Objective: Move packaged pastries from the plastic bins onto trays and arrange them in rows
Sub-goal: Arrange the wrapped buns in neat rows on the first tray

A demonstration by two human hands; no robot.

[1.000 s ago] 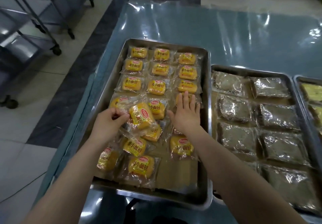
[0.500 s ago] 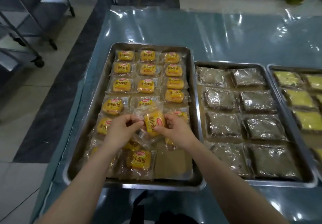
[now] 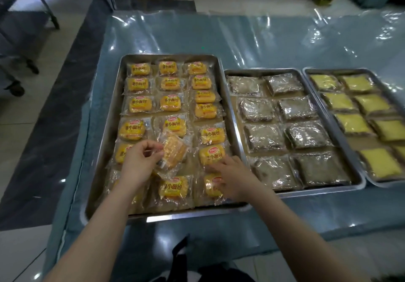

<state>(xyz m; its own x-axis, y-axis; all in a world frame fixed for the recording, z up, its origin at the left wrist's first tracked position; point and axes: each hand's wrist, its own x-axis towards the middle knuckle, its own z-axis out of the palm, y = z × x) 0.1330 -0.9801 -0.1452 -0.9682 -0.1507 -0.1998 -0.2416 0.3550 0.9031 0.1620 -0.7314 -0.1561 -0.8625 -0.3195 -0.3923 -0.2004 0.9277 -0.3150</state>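
Note:
A steel tray on the left holds several small yellow packaged pastries in three columns. My left hand pinches the wrapper edge of one pastry, which is lifted, tilted and turned label-down over the tray's middle column. My right hand lies flat with fingers spread, fingertips resting on the wrapper of a label-up pastry in the right column. It partly covers another pastry below. A pastry lies at the tray's near edge.
A second tray of brownish wrapped pastries sits to the right, and a third tray of yellow wrapped slices beyond it. All rest on a table covered in clear plastic film. A wheeled metal rack stands on the floor at the left.
Both hands held one pastry together half a second ago. Now my right hand has let go and moved right onto the right column, while my left hand keeps the pastry, flipped label-down.

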